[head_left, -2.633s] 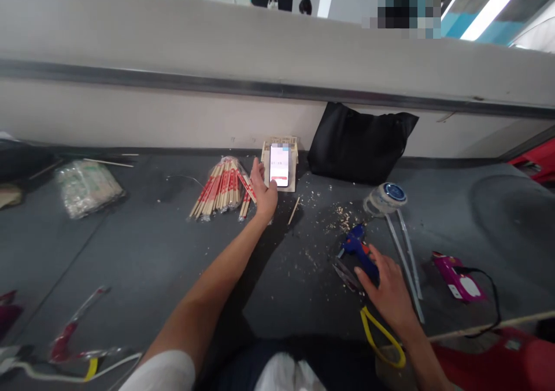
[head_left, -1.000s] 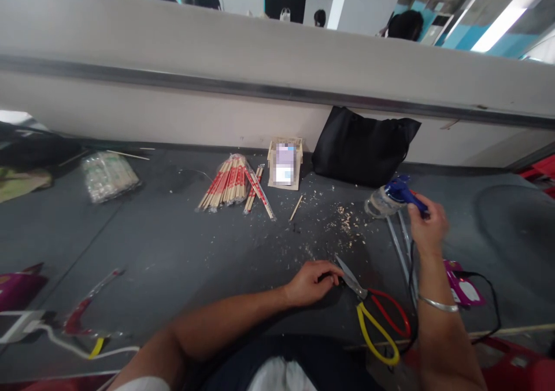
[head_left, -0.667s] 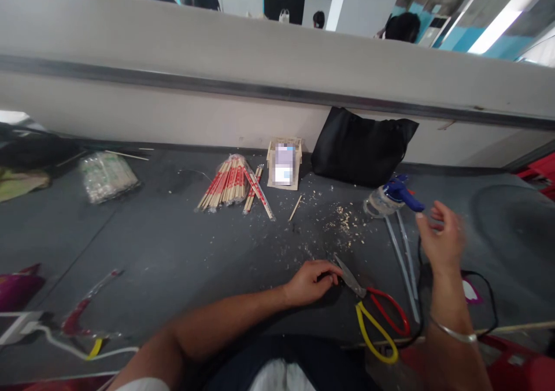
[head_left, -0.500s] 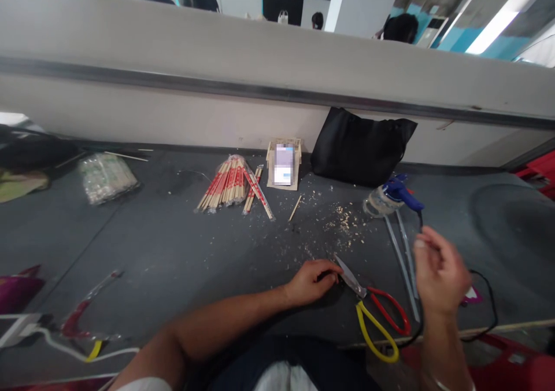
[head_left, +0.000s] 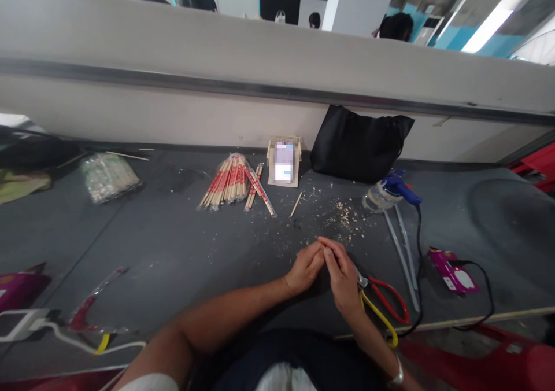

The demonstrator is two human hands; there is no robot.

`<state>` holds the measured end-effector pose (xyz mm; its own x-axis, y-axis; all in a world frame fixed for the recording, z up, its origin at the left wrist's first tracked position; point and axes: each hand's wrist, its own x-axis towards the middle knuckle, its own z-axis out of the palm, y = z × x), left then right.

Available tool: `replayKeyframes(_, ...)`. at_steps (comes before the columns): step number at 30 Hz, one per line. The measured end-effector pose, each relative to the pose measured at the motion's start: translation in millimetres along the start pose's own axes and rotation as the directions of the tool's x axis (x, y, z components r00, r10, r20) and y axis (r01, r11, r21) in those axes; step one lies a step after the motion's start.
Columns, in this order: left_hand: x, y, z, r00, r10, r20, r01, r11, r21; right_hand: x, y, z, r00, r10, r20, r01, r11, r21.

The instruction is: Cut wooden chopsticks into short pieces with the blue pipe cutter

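Observation:
My left hand (head_left: 304, 269) and my right hand (head_left: 341, 274) meet fingertip to fingertip low over the dark grey floor mat (head_left: 173, 240), both pinched closed; what sits between them is too small to see. Just right of my right hand lie scissors (head_left: 381, 307) with one red and one yellow handle, blades partly under my hand. A blue glue gun (head_left: 401, 187) rests on a clear tape roll (head_left: 378, 197) further back right, its black cord trailing toward me. Ahead lies a bundle of red-wrapped chopsticks (head_left: 228, 186), with a phone (head_left: 284, 162) propped on a small wooden frame.
A black bag (head_left: 358, 148) leans on the low wall. Clear glue sticks (head_left: 401, 246) and a magenta device (head_left: 453, 269) lie right. A plastic packet (head_left: 108, 174) sits at left, wrappers and a white cable (head_left: 78, 336) near left. Wood chips (head_left: 342, 217) litter the mat.
My right hand set the glue gun on the tape roll, then came down and left to join my left hand. The left hand shifted only slightly, away from the scissor tips.

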<state>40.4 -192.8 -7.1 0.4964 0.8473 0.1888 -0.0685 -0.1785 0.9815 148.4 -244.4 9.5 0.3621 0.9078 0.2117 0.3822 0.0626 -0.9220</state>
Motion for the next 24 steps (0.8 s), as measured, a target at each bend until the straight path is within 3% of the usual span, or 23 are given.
replayKeyframes(3,1.1,-2.7,1.1,0.997,-0.023,-0.067,0.02,0.999,-0.045,7.7,-1.5,-2.3,0.998,-0.012,0.064,0.012,1.0,-0.007)
replayKeyframes(8,10.7,-9.9,7.4,0.982,-0.118,-0.15,0.079,0.967,-0.243,37.0,-13.3,-21.3,0.934,0.048,0.355,-0.025,0.997,-0.069)
replayKeyframes(11,15.9,-11.1,9.7,0.98,-0.152,-0.125,0.111,0.952,-0.284,56.6,-25.9,-24.0,0.901,-0.022,0.432,0.105,0.98,-0.168)
replayKeyframes(13,16.7,-9.3,9.5,0.987,-0.137,-0.081,0.117,0.969,-0.218,71.8,-31.9,-14.2,0.882,-0.139,0.451,0.276,0.928,-0.252)
replayKeyframes(16,15.4,-3.7,7.3,0.993,-0.122,-0.001,0.122,0.988,-0.091,102.9,-30.4,15.5,0.837,-0.28,0.471,0.497,0.748,-0.439)
replayKeyframes(18,14.5,0.6,5.6,0.991,-0.128,0.031,0.129,0.991,-0.04,128.3,-21.1,38.8,0.835,-0.258,0.485,0.532,0.604,-0.594)
replayKeyframes(20,14.0,3.8,4.3,0.99,-0.131,0.056,0.132,0.991,-0.015,153.6,-7.2,59.7,0.844,-0.211,0.492,0.523,0.521,-0.675)
replayKeyframes(24,13.7,5.0,4.2,0.989,-0.111,0.101,0.111,0.994,0.004,190.3,20.8,87.5,0.848,-0.261,0.462,0.525,0.536,-0.661)
